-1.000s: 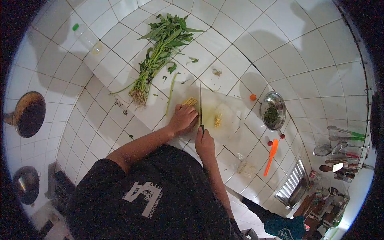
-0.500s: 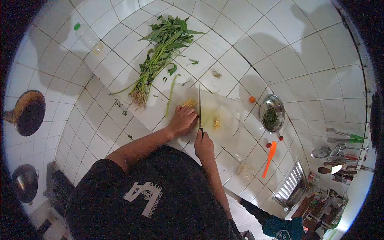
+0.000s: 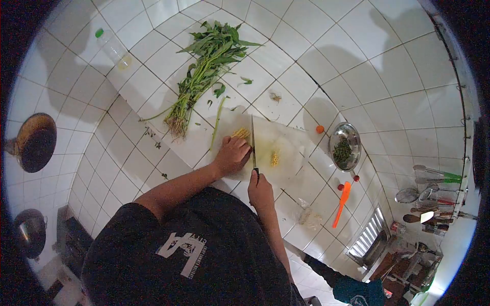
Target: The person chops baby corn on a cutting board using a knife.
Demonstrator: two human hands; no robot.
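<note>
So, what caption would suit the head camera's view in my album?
Left hand on yellow strips, right hand gripping a knife, small yellow pieces nearby, leafy greens on white tiles.

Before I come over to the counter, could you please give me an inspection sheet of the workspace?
Surface: white tiled counter, with a pale board under the work.
Job's things: knife on the board; yellow strips to its left, cut pieces to its right.
Clutter: rooted greens, loose stalk, orange utensil, plastic bag, bowl with chopped greens.
Hands: left hand holds the strips, fingers near the blade; right hand grips the knife handle.
Cables: nothing seen.
Surroundings: pan at far left, hanging utensils at far right, another person at lower right.
</note>
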